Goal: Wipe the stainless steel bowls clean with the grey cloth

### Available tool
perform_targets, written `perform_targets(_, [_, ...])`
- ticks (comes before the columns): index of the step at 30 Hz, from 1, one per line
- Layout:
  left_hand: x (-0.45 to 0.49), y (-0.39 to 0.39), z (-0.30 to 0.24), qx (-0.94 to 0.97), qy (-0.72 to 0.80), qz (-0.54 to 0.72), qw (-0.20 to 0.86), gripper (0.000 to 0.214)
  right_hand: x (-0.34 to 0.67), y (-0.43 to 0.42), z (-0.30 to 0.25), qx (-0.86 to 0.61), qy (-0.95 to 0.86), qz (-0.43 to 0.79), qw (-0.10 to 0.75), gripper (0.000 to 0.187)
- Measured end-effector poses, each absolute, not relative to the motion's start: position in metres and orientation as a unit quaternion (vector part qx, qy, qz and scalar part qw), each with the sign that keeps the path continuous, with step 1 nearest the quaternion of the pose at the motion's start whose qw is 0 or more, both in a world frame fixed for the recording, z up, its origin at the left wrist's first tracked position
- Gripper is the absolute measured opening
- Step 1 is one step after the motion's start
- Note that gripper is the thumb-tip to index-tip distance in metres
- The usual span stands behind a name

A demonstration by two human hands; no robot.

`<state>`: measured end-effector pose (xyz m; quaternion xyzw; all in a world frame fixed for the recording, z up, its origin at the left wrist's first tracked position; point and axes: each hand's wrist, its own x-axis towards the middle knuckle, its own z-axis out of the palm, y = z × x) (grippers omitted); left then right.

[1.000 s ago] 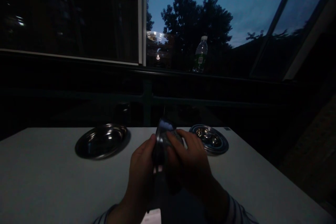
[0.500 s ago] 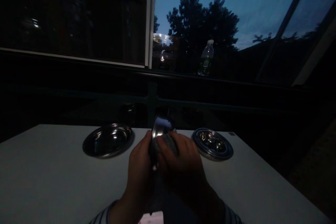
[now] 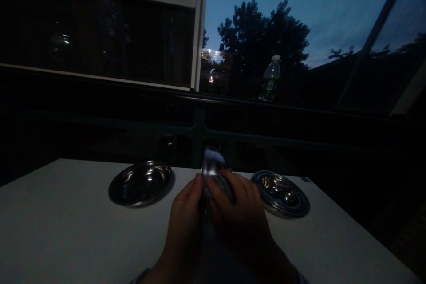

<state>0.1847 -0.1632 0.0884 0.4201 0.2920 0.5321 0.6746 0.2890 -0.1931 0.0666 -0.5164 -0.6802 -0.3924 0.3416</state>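
Observation:
My left hand (image 3: 186, 213) is closed around the left side of a shiny metal dish (image 3: 213, 162), its thumb lying along the near edge. The dish is tilted up on edge above the table, and its lower part is hidden by my hands. Against its face, my right hand (image 3: 241, 213) grips a grey, rough-textured scouring pad (image 3: 223, 186) with bent fingers. A round steel plate (image 3: 141, 184) lies on the table to the left of my hands. Just beyond my right hand rests a stack of steel plates (image 3: 281, 193).
The white table (image 3: 83, 235) ends just past the plates. Behind it, a clear bottle (image 3: 271, 77) with a green label and white cap stands at the window. A pale window frame (image 3: 199, 31) rises left of the bottle. The light is dim.
My view has shifted a little, so the scene sits lower and further right. A pinkish item at the bottom edge has left the view. Both hands keep their hold on dish and pad.

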Motion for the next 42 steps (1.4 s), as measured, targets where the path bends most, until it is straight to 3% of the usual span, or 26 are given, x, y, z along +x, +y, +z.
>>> perform_targets(11, [0.185, -0.168, 0.09, 0.432, 0.343, 0.544, 0.632, 0.019, 0.288, -0.196, 0.068, -0.514, -0.67, -0.397, 0.358, 0.03])
perform_targets(30, [0.19, -0.169, 0.08, 0.452, 0.354, 0.526, 0.627, 0.034, 0.296, -0.204, 0.072, -0.497, -0.697, -0.387, 0.343, 0.027])
perform_targets(37, [0.192, -0.175, 0.07, 0.535, 0.34, 0.498, 0.592, 0.034, 0.316, -0.203, 0.082, -0.601, -0.628, -0.317, 0.38, 0.033])
perform_targets(42, [0.187, -0.172, 0.084, 0.479, 0.379, 0.518, 0.599, 0.031, 0.297, -0.204, 0.073, -0.53, -0.672, -0.365, 0.366, 0.029])
